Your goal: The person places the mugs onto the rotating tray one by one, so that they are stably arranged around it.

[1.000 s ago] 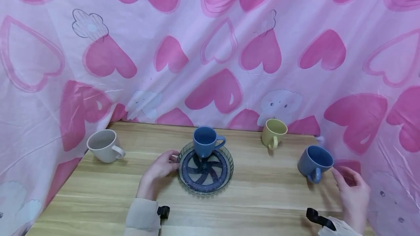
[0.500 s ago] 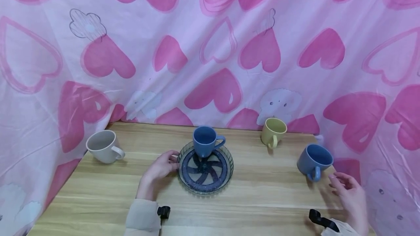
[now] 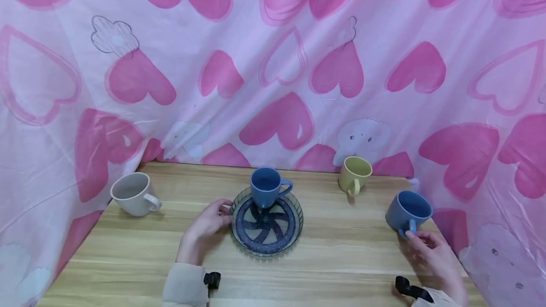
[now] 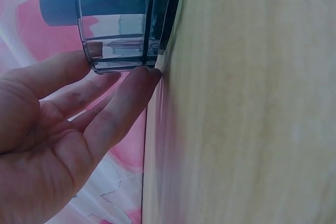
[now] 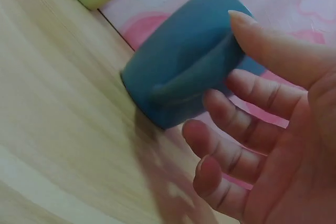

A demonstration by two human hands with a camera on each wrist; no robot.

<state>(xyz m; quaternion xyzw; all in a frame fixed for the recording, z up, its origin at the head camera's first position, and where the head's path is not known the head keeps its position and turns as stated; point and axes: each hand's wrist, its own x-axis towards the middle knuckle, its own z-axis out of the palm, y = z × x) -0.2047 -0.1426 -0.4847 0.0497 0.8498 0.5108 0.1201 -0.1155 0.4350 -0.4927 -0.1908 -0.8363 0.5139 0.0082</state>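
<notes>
In the head view my left hand (image 3: 209,221) holds the left side of a clear, ribbed glass dish (image 3: 298,227). The left wrist view has the thumb at the dish's rim and fingertips low at its base. Inside the dish lies a dark blue ring with curved spokes (image 3: 256,245), and a blue mug (image 3: 265,188) stands at its back, handle to the right. My right hand (image 3: 435,255) is at the handle of a second blue mug (image 3: 401,212) standing on the table. In the right wrist view thumb and loosely bent fingers lie either side of that handle (image 5: 194,74).
A grey-white mug (image 3: 132,195) stands at the left, close to the table's edge. Further back on the right is a yellow mug (image 3: 351,174). Pink heart-patterned cloth (image 3: 277,60) hangs along the back and both sides of the wooden table (image 3: 332,259).
My right hand has moved left from beside the right-hand blue mug to its handle. My left hand stays at the dish, and the mugs keep their places.
</notes>
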